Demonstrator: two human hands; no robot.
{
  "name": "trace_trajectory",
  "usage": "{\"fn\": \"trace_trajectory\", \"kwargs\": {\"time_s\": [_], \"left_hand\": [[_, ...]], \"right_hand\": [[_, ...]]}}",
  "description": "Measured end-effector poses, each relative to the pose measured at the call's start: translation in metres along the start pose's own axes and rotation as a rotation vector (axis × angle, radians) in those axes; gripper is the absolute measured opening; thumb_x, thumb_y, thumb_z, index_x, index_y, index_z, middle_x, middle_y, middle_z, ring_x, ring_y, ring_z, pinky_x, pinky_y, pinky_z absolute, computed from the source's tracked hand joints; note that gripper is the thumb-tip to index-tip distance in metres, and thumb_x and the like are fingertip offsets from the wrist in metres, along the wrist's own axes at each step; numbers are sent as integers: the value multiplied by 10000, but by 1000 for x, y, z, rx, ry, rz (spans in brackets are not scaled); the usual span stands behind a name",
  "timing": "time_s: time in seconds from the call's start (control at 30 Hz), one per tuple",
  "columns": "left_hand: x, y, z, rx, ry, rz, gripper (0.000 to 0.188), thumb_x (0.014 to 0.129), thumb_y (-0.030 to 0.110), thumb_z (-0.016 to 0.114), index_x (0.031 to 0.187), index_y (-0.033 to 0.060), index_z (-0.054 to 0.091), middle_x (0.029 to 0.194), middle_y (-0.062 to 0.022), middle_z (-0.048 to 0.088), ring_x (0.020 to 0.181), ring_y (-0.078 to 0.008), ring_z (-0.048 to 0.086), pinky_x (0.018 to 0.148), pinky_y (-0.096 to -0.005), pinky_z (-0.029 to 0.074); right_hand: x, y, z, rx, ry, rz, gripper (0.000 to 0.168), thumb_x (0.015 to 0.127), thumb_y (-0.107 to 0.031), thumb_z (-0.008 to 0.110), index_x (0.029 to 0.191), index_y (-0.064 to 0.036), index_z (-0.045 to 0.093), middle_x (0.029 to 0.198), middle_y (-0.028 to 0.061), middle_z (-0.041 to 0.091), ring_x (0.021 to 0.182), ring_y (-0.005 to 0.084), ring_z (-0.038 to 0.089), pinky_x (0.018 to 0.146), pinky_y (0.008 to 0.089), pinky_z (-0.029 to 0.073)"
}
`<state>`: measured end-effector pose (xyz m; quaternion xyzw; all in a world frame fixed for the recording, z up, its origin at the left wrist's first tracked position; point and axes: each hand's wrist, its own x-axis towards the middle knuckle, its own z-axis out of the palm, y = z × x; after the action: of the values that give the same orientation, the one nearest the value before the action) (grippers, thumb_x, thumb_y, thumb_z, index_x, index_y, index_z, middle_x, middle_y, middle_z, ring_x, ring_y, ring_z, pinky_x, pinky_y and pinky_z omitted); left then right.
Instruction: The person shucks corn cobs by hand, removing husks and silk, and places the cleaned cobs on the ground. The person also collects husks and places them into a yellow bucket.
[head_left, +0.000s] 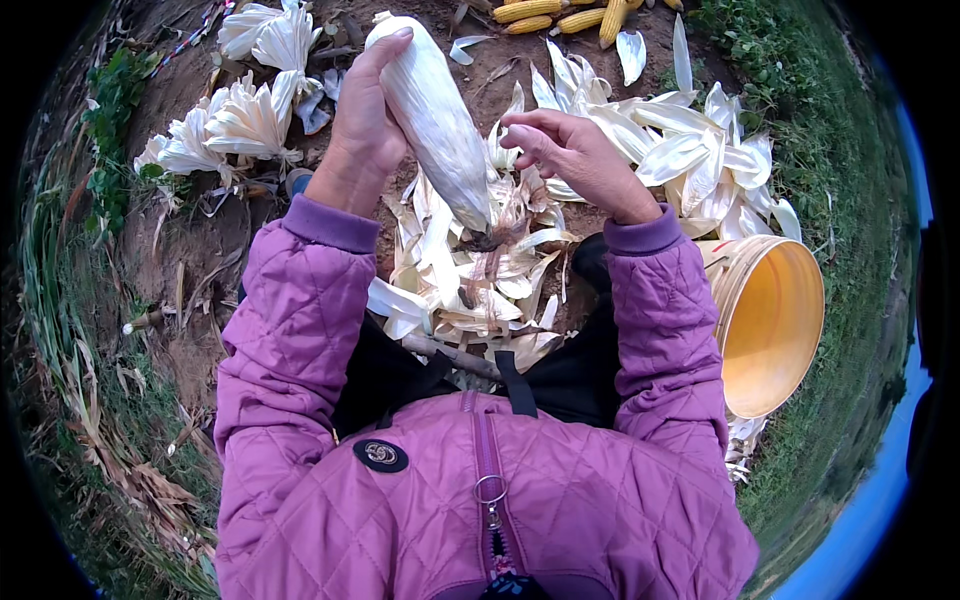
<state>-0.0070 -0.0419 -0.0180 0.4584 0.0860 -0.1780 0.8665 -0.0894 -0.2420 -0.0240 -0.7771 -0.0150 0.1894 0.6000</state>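
My left hand grips an ear of corn still wrapped in its pale dry husk. The thumb lies near its upper, butt end, and the dark silk tip slants down toward my lap. To the right of the ear, apart from it, my right hand is raised with its fingers loosely curled and spread, holding nothing that I can see. Below the ear, loose husk leaves and brown silk cover the ground between my legs.
Several yellow husked ears lie at the far side. A heap of husks spreads on the right, above a tipped yellow bucket. Bunched husks lie at the left. Green plants border the right side.
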Motion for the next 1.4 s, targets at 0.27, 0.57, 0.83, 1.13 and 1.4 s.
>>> {"fn": "trace_trajectory", "kwargs": {"time_s": [0.27,0.57,0.83,1.13,1.4], "left_hand": [[9,-3,-7,-72,14,87,349,800,278,584,1026,22,511,918,-114,576,869,-262,574,806,-414,466],[-5,2,3,-175,-60,8,566,773,363,552,1143,-48,433,1026,-234,517,956,-405,547,879,-541,437],[-2,-1,2,-190,-13,46,571,766,370,545,1148,-41,436,1013,-233,523,949,-406,542,890,-546,419],[2,-6,4,-162,73,132,409,758,379,503,992,45,536,903,-91,569,867,-240,557,786,-376,451],[-1,-2,4,-294,40,164,401,781,405,532,992,63,535,900,-65,570,862,-209,557,788,-365,458]], "right_hand": [[-2,10,17,120,-245,-87,500,831,-265,643,1185,52,489,932,93,635,825,97,581,696,223,466],[-10,-9,10,251,-356,-36,417,880,-163,564,1226,29,432,920,68,632,784,65,572,629,182,454],[-6,0,19,268,-326,-53,470,843,-173,570,1230,45,416,834,69,620,697,65,562,586,196,462],[-6,5,34,276,-245,-75,397,828,-19,483,1213,19,391,955,48,601,751,49,530,640,194,430],[-6,-3,31,319,-220,-121,297,883,-119,436,1150,2,485,917,-19,550,748,31,481,645,179,400]]}}
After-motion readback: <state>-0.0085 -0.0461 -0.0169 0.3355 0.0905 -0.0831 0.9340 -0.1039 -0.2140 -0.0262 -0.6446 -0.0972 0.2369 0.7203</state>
